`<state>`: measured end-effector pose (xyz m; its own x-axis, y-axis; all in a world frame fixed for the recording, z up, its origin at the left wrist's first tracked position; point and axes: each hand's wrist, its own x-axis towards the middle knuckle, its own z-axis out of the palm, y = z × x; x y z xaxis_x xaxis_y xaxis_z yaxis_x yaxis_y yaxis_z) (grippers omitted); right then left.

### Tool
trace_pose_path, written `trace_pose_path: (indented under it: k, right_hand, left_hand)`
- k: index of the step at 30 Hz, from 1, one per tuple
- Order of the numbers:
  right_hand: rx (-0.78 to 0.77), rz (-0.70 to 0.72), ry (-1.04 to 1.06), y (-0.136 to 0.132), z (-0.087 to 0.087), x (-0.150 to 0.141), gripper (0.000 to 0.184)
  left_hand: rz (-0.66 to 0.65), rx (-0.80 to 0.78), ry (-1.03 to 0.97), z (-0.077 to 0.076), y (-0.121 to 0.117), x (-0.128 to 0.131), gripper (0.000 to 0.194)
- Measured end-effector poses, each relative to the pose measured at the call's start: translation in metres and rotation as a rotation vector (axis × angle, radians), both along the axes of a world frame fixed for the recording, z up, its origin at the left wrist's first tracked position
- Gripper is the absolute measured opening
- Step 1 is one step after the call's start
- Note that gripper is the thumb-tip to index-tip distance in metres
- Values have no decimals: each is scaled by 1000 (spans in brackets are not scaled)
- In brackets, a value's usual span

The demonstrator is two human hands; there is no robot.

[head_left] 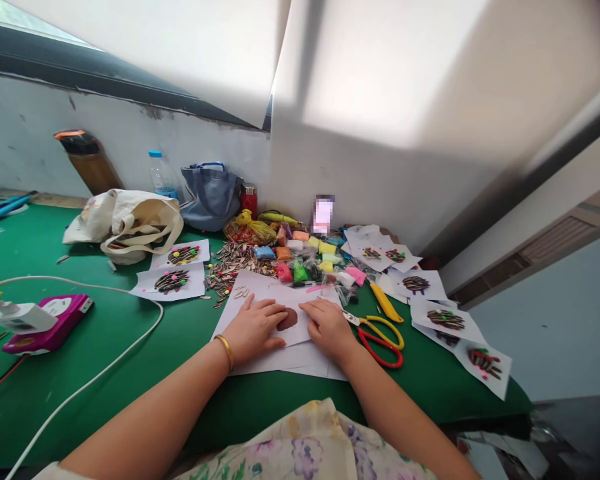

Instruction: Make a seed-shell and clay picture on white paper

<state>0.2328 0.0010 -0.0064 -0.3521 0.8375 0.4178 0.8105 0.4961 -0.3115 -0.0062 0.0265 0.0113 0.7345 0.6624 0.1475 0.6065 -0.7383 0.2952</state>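
In the head view, the brown disc (288, 319) lay on white paper (273, 287) on the green worktop (30, 247), at three o'clock from the left hand (255, 327) and nine o'clock from the right hand (330, 327) — the left was nearer, its fingertips seeming to touch the edge. The disc looked roundish, partly covered, with no clear long axis. The left grip was released, fingers spread; the right fingers were bent — whether they pinched anything I could not tell.

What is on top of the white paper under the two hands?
A brown disc, pale seeds, the left hand and right hand. What the hands cover cannot be seen.
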Motion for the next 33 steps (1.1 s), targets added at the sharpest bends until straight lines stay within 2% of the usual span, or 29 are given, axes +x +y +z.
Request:
trace_pose_path:
  k: [5,11,15,22,33]
  right_hand:
    - [0,-87,-34,3,-5,2,44]
    - [2,-116,-89,4,-11,-1,39]
    - [20,-122,-87,2,-7,-2,39]
    - [20,34,-98,-6,4,-10,36]
    - [2,87,-103,-9,8,-17,36]
  left_hand:
    - [96,42,-32,5,-3,0,60]
    - [106,57,7,5,-4,3,57]
    - [97,19,-36,4,-1,1,59]
    - [81,-46,-70,4,2,-1,68]
    - [83,-50,-82,2,1,-1,68]
